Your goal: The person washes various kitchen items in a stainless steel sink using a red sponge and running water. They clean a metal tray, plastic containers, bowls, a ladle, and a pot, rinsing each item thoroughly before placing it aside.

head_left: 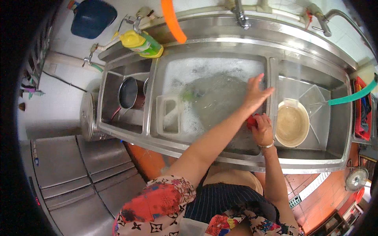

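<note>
My left hand (256, 93) is over the right rim of the middle sink basin (206, 141), fingers spread and holding nothing. Just below it, my right hand (262, 129) grips a small red object (252, 121), mostly covered by the fingers; I cannot tell what it is. Soapy water (224, 97) with white foam fills the middle basin. A translucent plastic container (159, 118) lies at that basin's left side. In the right basin, beside my right hand, stands a cream-coloured round tub (292, 124) of cloudy liquid.
A dark pot (128, 93) sits in the left basin. A yellow-capped green bottle (144, 44) stands on the back ledge. An orange hose (173, 22) hangs over the back edge. A green-handled wire tool (351, 96) reaches into the right basin. Taps (242, 20) line the wall.
</note>
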A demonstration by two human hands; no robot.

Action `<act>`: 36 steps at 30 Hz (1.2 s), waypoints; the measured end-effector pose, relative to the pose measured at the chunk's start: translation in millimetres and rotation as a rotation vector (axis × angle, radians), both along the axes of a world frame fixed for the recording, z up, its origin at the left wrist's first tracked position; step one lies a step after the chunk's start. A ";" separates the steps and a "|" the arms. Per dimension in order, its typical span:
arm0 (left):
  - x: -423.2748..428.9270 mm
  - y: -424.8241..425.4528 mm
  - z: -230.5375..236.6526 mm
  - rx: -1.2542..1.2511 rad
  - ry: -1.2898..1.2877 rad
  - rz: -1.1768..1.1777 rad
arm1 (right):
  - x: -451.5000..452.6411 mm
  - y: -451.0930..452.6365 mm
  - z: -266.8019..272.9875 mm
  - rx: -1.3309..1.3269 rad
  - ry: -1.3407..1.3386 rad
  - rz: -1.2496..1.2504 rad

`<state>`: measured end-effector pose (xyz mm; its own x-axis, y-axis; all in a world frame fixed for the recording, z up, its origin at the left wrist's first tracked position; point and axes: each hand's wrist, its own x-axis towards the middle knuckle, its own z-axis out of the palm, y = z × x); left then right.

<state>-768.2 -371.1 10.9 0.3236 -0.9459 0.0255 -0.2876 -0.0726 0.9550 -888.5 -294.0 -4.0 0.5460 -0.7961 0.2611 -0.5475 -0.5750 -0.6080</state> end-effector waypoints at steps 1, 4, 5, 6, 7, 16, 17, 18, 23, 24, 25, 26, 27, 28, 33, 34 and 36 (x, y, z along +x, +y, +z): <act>24.8 8.5 -14.9 -0.040 -0.154 0.005 | 1.4 1.4 2.7 0.000 -0.003 -0.001; 108.2 45.7 -15.5 0.048 -0.581 0.136 | -4.3 -2.3 -0.1 -0.038 0.045 -0.047; 154.7 69.0 -42.3 0.081 -0.827 0.342 | 5.2 0.7 2.0 -0.038 0.045 -0.028; 198.5 94.2 -54.1 0.061 -1.031 0.421 | 7.6 1.3 2.1 -0.039 0.069 -0.035; 220.3 114.5 -40.8 0.100 -0.879 0.564 | 6.5 1.6 0.0 -0.041 0.107 -0.054; 279.7 215.0 -27.4 0.787 -0.651 0.478 | 95.7 23.4 -13.6 0.414 -0.263 -0.124; 271.6 209.2 -29.4 0.676 -0.641 0.445 | 108.5 27.3 -12.0 0.458 -0.329 -0.104; 262.5 210.1 -29.2 0.576 -0.634 0.426 | 121.9 29.6 2.7 0.403 -0.269 -0.024; 192.6 166.0 2.3 0.448 -0.621 0.212 | 164.6 42.5 -5.8 0.414 -0.012 0.125; 183.5 157.8 -6.3 0.418 -0.630 0.176 | 167.2 43.6 -25.8 0.341 0.027 0.144; 172.4 148.7 -11.3 0.493 -0.566 0.132 | 167.1 43.9 -45.6 0.268 0.071 0.159; 161.7 139.7 -16.3 0.563 -0.501 0.083 | 162.2 44.0 -63.7 0.238 0.165 0.119; 154.8 136.2 -32.7 0.602 -0.411 0.082 | 155.8 45.5 -80.0 0.210 0.255 0.081; 150.5 137.0 -59.8 0.644 -0.321 0.082 | 150.2 45.8 -90.2 0.184 0.346 0.045; 129.4 136.0 -90.5 0.863 0.167 -0.028 | 129.1 33.5 -117.4 0.408 0.713 -0.136; 124.7 137.0 -105.2 0.860 0.042 -0.156 | 131.3 25.0 -117.5 0.478 0.740 -0.194; 118.6 141.3 -140.3 0.858 -0.082 -0.365 | 136.5 4.3 -119.0 0.650 0.651 -0.328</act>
<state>-649.6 -229.8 -129.4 0.0305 -0.6942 -0.7192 -0.4955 -0.6354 0.5923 -751.9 -289.7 -123.0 0.1538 -0.8162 -0.5569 -0.9616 0.0060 -0.2744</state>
